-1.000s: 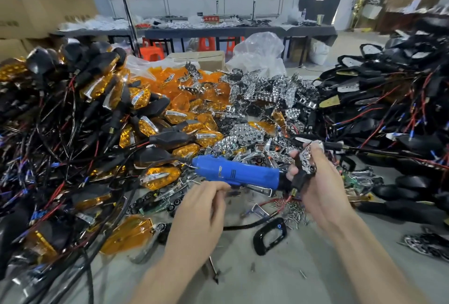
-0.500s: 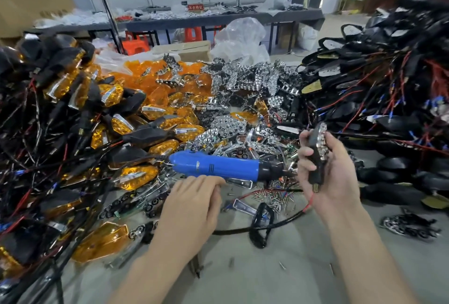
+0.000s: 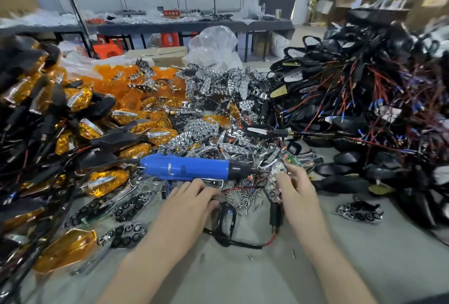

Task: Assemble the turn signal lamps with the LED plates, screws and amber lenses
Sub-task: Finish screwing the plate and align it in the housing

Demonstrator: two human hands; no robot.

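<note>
The right hand (image 3: 295, 189) held a turn signal lamp (image 3: 275, 213) just above the surface (image 3: 243, 279), its thumb laid along the chrome LED plate (image 3: 274, 174) seated in the housing and its fingers reaching past it toward 12 o'clock. The lamp's long axis ran from 12 to 6 o'clock: reflector face at the far end, black stalk and red-and-black lead trailing toward the person. The move ahead seemed to turn on the loose screws (image 3: 245, 200), heaped between the two hands, at about 3 o'clock from the left hand (image 3: 192, 204) and just beside its fingertips, so that hand was the nearer one to pick from them. The left hand's fingers bent down onto the surface; whether they pinched a screw I could not tell. Directly at its 12 o'clock lay the blue electric screwdriver (image 3: 189, 168), its long axis from 9 to 3 o'clock with the bit end pointing at the lamp's face. The plate looked bright and dimpled with round cups; no lens covered it yet. The amber lenses (image 3: 121, 77) lay heaped well away at 11 o'clock.
</note>
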